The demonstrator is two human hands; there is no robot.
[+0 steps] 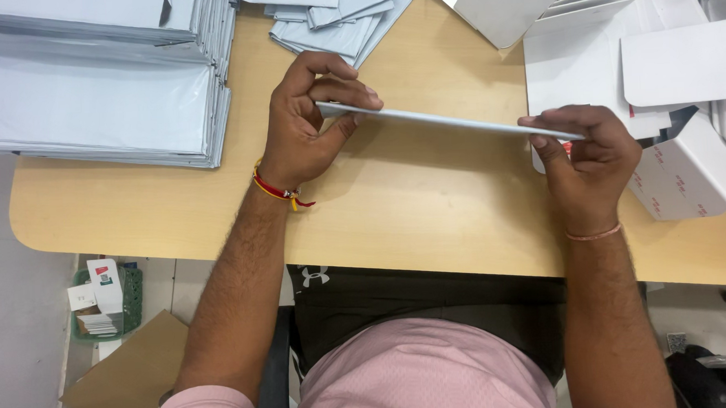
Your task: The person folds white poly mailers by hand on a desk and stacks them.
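Above the smooth wooden table (412,202), left hand (306,121) and right hand (585,162) pinch a thin, flat grey sheet (449,123) edge-on.

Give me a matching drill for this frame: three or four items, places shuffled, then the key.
Items:
1. thin flat grey sheet
2. stack of grey plastic mailer bags
3. folded white cardboard boxes
4. green basket

Places:
A. on the floor beside the table
B. table's far left
C. pinched edge-on between left hand and right hand
D. table's right side

Pairs: 1-C, 2-B, 3-D, 4-A
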